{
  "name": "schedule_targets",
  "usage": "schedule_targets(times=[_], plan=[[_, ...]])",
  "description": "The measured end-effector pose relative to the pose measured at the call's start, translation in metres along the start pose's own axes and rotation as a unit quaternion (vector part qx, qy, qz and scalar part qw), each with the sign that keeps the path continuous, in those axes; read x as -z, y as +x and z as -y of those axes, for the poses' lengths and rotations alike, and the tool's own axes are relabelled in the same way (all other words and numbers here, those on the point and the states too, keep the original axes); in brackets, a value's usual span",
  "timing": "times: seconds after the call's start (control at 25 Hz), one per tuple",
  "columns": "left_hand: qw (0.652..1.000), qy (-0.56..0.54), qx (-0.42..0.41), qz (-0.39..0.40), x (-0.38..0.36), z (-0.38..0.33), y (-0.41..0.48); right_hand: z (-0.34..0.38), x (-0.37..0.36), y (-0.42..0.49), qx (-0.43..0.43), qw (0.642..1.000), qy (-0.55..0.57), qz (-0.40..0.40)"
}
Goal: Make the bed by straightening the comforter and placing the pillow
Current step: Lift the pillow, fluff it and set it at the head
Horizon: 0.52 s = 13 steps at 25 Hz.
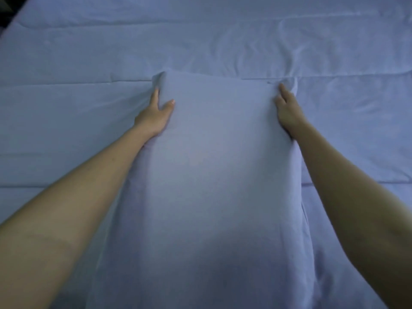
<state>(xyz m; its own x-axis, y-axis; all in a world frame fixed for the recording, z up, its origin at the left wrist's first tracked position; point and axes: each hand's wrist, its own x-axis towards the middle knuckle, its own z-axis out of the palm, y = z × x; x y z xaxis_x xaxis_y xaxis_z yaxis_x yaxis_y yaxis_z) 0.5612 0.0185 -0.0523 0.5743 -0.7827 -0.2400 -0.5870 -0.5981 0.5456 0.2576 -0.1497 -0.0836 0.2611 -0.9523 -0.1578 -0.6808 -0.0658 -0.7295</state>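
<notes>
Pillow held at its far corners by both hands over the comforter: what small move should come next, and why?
Probably lower the pillow flat onto the comforter and let go. The left hand and right hand each hold a side near a far corner, the pillow looks square to the comforter's seams, and the comforter under it lies mostly smooth.

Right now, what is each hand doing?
Left hand: closed on the pillow near its far left corner.
Right hand: closed on the pillow's far right corner.
</notes>
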Motion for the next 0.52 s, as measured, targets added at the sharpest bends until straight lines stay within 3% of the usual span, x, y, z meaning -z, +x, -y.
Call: schedule_targets(times=[0.08, 0.28, 0.44, 0.52], plan=[[0.994, -0.105, 0.013, 0.015, 0.004, 0.017, -0.027, -0.011, -0.001, -0.034, -0.020, 0.990, 0.137, 0.020], [0.968, -0.226, 0.065, 0.086, 0.008, 0.056, -0.119, -0.032, -0.008, -0.158, -0.059, 0.965, 0.253, 0.027], [0.959, -0.240, 0.114, 0.098, 0.013, 0.073, -0.175, -0.038, -0.002, -0.249, -0.104, 0.969, 0.219, 0.048], [0.949, -0.258, 0.131, 0.124, 0.011, 0.098, -0.192, -0.043, 0.001, -0.288, -0.138, 0.970, 0.199, 0.012]])
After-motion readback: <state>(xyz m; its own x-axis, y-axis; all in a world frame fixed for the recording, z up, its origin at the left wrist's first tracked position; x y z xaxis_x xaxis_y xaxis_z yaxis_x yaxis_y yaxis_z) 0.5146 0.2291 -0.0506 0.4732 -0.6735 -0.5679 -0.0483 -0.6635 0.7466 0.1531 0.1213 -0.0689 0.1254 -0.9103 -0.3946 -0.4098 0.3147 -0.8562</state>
